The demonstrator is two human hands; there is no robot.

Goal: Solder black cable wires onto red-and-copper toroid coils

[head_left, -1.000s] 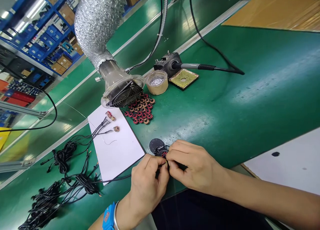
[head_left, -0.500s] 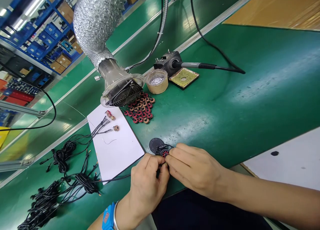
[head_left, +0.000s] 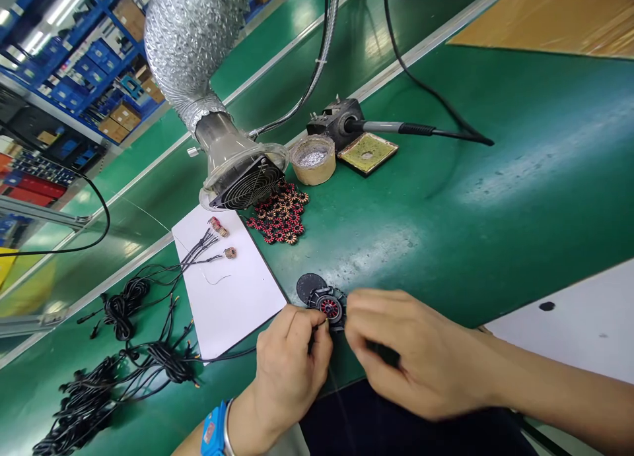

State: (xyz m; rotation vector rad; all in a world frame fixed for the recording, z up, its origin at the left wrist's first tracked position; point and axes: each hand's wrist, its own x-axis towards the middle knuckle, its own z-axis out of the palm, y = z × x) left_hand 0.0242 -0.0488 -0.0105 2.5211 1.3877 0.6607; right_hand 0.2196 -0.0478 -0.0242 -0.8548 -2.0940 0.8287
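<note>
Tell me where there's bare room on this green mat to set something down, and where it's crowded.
The widest bare green mat lies between the soldering iron with its sponge tray and the right hand. The white paper has a bare patch below the wires on it. It's crowded at the toroid coil pile, beneath the fume extractor fan, and along the black cable bundles.
</note>
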